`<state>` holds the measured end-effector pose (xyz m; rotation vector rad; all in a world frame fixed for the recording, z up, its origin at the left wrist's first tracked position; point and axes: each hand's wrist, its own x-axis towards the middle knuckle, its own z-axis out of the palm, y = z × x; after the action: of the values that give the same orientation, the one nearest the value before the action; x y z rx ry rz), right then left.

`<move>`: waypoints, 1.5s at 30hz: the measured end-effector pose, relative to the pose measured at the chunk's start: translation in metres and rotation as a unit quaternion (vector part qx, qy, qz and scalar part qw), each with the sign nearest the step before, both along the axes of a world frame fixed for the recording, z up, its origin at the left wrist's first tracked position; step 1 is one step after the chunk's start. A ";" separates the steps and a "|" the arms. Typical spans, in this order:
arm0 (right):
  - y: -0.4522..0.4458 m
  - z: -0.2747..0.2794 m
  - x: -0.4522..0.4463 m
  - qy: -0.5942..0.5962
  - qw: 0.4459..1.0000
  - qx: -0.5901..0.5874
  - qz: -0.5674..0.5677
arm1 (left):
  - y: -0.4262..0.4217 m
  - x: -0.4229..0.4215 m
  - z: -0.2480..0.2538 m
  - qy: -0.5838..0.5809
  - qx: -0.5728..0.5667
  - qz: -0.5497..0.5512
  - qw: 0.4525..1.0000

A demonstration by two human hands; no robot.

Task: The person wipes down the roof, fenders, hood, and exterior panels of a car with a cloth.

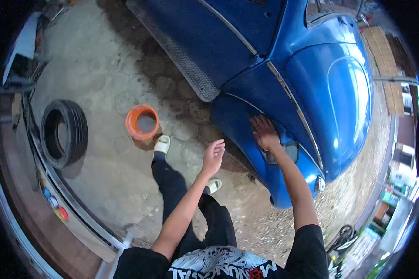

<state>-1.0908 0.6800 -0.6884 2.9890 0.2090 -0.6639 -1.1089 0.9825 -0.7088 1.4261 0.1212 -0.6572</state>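
Observation:
My right hand [266,134] lies on the front fender [239,114] of a blue car, its fingers spread over the paint just above a dark rectangular patch [291,152]. My left hand [213,156] hangs in the air to the left of the fender, touching nothing, its fingers loosely curled together. Left of that hand, an orange bucket [132,124] with greyish liquid in it stands on the ground beside my foot.
A black tyre [79,131] stands at the left. The car's running board [198,86] runs up to the top. Bottles and rolls [53,202] line the lower left edge. A bicycle wheel [344,232] shows at the lower right.

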 end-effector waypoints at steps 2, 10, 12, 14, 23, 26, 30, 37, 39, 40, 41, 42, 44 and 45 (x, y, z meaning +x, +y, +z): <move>0.022 -0.015 0.035 0.067 0.997 -0.042 0.011 | 0.016 0.003 -0.015 -0.002 0.008 -0.060 0.998; 0.060 -0.153 0.113 0.005 0.997 -0.054 -0.057 | 0.086 0.086 -0.091 -0.043 0.056 -0.166 0.984; 0.076 -0.188 0.127 -0.001 0.993 -0.092 -0.069 | 0.074 0.116 -0.138 -0.056 0.019 -0.144 0.988; 0.085 -0.252 0.139 0.006 0.986 -0.144 -0.087 | 0.057 0.149 -0.180 -0.082 0.007 -0.113 0.990; 0.141 -0.415 0.168 -0.029 0.880 -0.473 -0.004 | -0.006 0.219 -0.341 -0.132 -0.147 0.066 0.978; 0.112 -0.489 0.173 -0.110 0.898 -0.419 -0.075 | -0.026 0.213 -0.325 -0.100 -0.189 0.068 0.974; 0.177 -0.416 0.082 -0.103 0.830 -0.548 0.015 | -0.028 0.189 -0.317 -0.135 -0.169 0.038 0.976; 0.136 -0.267 -0.012 -0.218 0.913 -0.280 -0.202 | -0.050 0.170 -0.319 -0.241 -0.177 -0.013 0.954; 0.134 -0.196 -0.033 -0.388 0.872 -0.187 -0.234 | -0.057 0.163 -0.315 -0.253 -0.188 0.010 0.949; 0.136 -0.185 -0.032 -0.387 0.864 -0.209 -0.244 | -0.058 0.158 -0.314 -0.236 -0.180 0.012 0.955; 0.141 -0.176 -0.028 -0.386 0.856 -0.231 -0.256 | -0.058 0.155 -0.313 -0.221 -0.172 0.011 0.960; 0.146 -0.174 -0.024 -0.389 0.844 -0.254 -0.269 | -0.058 0.155 -0.312 -0.209 -0.166 0.010 0.964; 0.146 -0.201 -0.010 -0.403 0.846 -0.241 -0.253 | -0.058 0.153 -0.311 -0.180 -0.160 0.038 0.970; 0.144 -0.222 -0.004 -0.410 0.847 -0.235 -0.244 | -0.057 0.151 -0.313 -0.163 -0.157 0.050 0.973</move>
<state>-1.0943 0.8245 -0.9108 2.5275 -0.6751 0.5250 -0.9581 0.9255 -1.0220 1.1947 -0.1631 -0.3346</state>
